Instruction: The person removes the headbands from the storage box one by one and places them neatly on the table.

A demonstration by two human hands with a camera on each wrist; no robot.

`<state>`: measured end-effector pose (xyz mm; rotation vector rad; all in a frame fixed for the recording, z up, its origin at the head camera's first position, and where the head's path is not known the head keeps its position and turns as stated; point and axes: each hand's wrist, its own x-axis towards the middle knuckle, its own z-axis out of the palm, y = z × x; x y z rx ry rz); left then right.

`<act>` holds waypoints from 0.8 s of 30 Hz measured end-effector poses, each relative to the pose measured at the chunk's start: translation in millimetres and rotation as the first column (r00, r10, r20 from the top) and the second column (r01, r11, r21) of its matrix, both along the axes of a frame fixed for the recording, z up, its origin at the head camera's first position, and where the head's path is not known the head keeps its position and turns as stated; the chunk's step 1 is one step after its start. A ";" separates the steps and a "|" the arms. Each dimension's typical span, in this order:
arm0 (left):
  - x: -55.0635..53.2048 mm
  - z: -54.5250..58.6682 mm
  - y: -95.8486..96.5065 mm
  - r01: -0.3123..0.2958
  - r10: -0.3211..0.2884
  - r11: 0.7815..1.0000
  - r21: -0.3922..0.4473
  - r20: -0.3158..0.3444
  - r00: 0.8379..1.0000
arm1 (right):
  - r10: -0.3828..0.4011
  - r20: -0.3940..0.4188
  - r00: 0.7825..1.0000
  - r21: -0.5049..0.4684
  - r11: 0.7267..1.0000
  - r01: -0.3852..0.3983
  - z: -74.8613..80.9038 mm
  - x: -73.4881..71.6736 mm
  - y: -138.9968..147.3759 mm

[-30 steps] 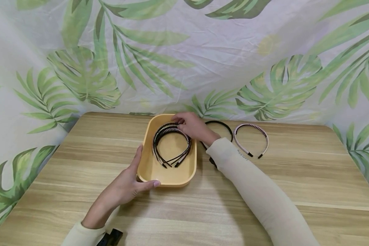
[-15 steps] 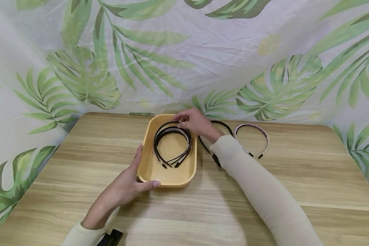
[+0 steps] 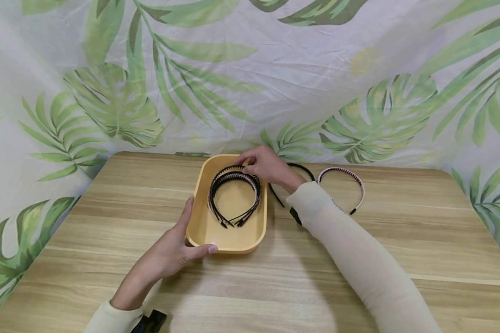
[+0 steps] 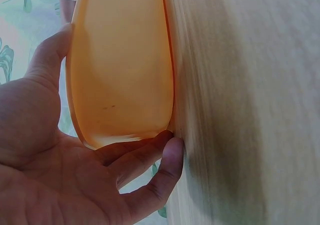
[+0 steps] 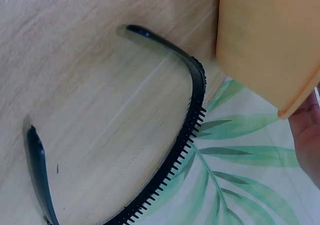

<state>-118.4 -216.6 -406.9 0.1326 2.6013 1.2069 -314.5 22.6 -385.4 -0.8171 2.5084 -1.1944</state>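
A yellow-orange plastic bin holds a stack of several toothed headbands, mostly black, their ends pointing toward me. My left hand grips the bin's near left corner, thumb over the front rim; in the left wrist view the fingers bend around its outer wall. Reaching over the bin's far right side, my right hand pinches a black headband at the top of the stack. Its fingertips are partly hidden in the head view. The right wrist view shows only a piece of the right hand at the bin's rim.
Right of the bin, a black toothed headband lies on the wooden table, partly covered by the right arm. A pale pink and black headband lies farther right. A leaf-print cloth hangs behind the table.
My right hand has shifted slightly right and back. The stacked headbands have moved a little to the right inside the bin. My left hand and the bin have stayed in place.
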 end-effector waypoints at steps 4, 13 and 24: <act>-0.1 -0.4 0.0 0.002 -0.002 1.000 0.004 -0.004 1.000 | 0.034 -0.014 0.999 0.032 0.999 -0.034 0.5 -0.1 1.0; -0.7 -0.9 -0.5 0.003 -0.003 1.000 0.003 -0.012 1.000 | 0.075 -0.015 0.997 0.065 0.995 -0.074 4.3 1.3 5.0; -0.8 -1.7 -0.9 0.007 -0.006 1.000 0.017 -0.028 1.000 | 0.092 -0.029 0.995 0.056 0.994 -0.090 2.8 2.2 8.1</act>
